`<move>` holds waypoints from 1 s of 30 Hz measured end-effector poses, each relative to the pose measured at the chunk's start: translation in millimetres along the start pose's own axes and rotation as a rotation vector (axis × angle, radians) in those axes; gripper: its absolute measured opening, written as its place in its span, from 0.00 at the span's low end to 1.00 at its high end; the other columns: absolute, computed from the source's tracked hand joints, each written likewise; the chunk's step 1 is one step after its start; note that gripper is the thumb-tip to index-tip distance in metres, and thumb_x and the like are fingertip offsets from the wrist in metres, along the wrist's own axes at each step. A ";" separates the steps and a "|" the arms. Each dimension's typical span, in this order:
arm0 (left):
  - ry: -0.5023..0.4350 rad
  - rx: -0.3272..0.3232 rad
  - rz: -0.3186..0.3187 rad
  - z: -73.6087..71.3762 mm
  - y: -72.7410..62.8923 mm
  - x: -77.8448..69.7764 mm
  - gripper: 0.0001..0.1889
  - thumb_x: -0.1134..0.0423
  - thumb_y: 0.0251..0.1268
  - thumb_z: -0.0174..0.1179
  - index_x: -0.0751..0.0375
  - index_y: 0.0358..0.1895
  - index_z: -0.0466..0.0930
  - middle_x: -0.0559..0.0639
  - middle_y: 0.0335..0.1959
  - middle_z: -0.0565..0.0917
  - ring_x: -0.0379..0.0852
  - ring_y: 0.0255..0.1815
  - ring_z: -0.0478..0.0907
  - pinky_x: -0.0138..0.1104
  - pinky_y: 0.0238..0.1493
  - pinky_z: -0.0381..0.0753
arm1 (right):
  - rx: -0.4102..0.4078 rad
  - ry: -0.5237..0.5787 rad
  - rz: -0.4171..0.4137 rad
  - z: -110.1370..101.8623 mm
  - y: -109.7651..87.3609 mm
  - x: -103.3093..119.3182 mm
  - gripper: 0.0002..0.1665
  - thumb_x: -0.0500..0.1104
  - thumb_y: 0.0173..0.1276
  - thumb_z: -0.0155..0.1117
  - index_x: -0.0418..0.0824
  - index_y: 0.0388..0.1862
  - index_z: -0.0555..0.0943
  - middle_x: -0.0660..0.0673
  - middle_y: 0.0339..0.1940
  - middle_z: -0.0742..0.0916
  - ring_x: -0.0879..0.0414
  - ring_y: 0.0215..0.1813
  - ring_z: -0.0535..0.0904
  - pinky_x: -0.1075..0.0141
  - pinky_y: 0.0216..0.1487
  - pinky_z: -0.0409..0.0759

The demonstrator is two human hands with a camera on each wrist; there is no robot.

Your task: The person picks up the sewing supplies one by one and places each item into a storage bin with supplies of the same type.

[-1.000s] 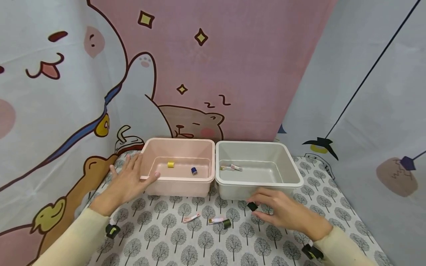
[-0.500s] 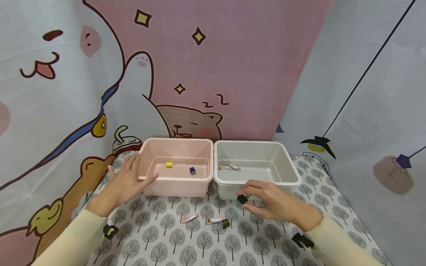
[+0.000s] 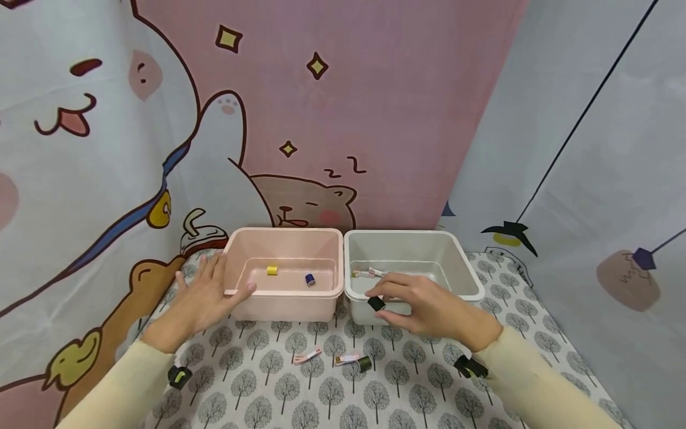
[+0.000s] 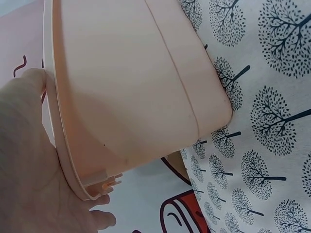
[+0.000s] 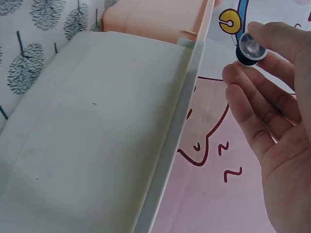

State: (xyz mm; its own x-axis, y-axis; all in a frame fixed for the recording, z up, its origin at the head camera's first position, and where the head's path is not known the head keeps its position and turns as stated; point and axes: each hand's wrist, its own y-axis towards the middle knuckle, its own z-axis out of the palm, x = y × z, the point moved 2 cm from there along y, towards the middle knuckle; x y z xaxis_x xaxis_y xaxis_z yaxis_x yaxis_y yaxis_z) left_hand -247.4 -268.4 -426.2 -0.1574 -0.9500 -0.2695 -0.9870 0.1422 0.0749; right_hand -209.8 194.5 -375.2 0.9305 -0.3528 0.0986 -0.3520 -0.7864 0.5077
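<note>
My right hand (image 3: 429,307) pinches a small spool of black thread (image 3: 376,303) between thumb and fingers, at the front rim of the pale grey bin (image 3: 461,262). In the right wrist view the spool (image 5: 251,48) shows its clear round end, above rim level. My left hand (image 3: 200,301) rests with spread fingers on the left front corner of the pink bin (image 3: 292,307); the left wrist view has its thumb along the rim. A yellow thread spool (image 3: 272,270) and a blue one (image 3: 309,280) lie inside the pink bin. Slim pink-and-white pieces (image 3: 363,273) lie in the grey bin, partly near my fingers.
Before the bins, on the tree-print cloth (image 3: 289,387), lie a slim pink-and-white piece (image 3: 307,356), another such piece (image 3: 346,359) and a dark green thread spool (image 3: 364,363). The bins stand side by side against a printed backdrop (image 3: 402,119).
My right hand has moved up and leftward with the black thread spool, from in front of the grey bin to its front rim. My left hand stays on the pink bin.
</note>
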 end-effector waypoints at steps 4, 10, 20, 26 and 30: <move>0.002 -0.002 -0.004 0.3 -1.2 0.0 0.65 0.17 0.84 0.45 0.71 0.97 0.40 0.76 0.98 0.45 0.86 0.97 0.39 0.94 0.81 0.30 | 0.011 -0.013 0.022 1.0 7.5 -3.7 0.22 0.42 0.74 0.87 0.41 0.64 0.93 0.49 0.58 0.96 0.59 0.51 0.95 0.71 0.55 0.94; -0.010 -0.003 -0.007 -0.2 0.0 -2.4 0.65 0.18 0.84 0.47 0.70 0.97 0.40 0.75 0.98 0.46 0.86 0.97 0.39 0.94 0.81 0.30 | 0.026 0.000 0.031 -1.9 17.5 -8.2 0.22 0.42 0.75 0.86 0.41 0.65 0.92 0.48 0.58 0.96 0.59 0.52 0.95 0.71 0.55 0.95; -0.016 -0.003 -0.005 1.8 -1.0 -1.7 0.65 0.17 0.84 0.46 0.71 0.97 0.40 0.76 0.98 0.45 0.86 0.97 0.40 0.94 0.80 0.31 | -0.026 0.032 -0.031 -1.6 37.5 -17.8 0.21 0.38 0.72 0.86 0.37 0.62 0.93 0.46 0.53 0.96 0.57 0.49 0.96 0.67 0.52 0.96; -0.019 -0.007 -0.003 2.8 0.0 -1.2 0.65 0.17 0.84 0.47 0.70 0.97 0.39 0.76 0.98 0.45 0.86 0.97 0.40 0.95 0.79 0.30 | -0.014 0.050 -0.003 -4.2 51.5 -21.1 0.19 0.38 0.74 0.86 0.37 0.61 0.93 0.46 0.51 0.96 0.57 0.46 0.93 0.65 0.46 0.95; -0.019 -0.009 -0.002 2.8 -0.3 -1.4 0.65 0.18 0.84 0.47 0.71 0.97 0.40 0.76 0.98 0.46 0.86 0.97 0.40 0.95 0.79 0.30 | 0.007 0.049 0.031 -4.9 58.2 -21.1 0.19 0.41 0.76 0.85 0.37 0.62 0.93 0.47 0.53 0.96 0.58 0.45 0.93 0.68 0.45 0.94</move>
State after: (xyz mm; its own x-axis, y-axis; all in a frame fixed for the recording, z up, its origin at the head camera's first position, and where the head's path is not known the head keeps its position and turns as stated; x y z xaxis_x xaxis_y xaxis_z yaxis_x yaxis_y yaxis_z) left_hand -247.0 -266.4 -428.6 -0.1558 -0.9448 -0.2881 -0.9870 0.1374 0.0832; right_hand -249.5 158.7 -343.5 0.9230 -0.3518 0.1559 -0.3811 -0.7793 0.4975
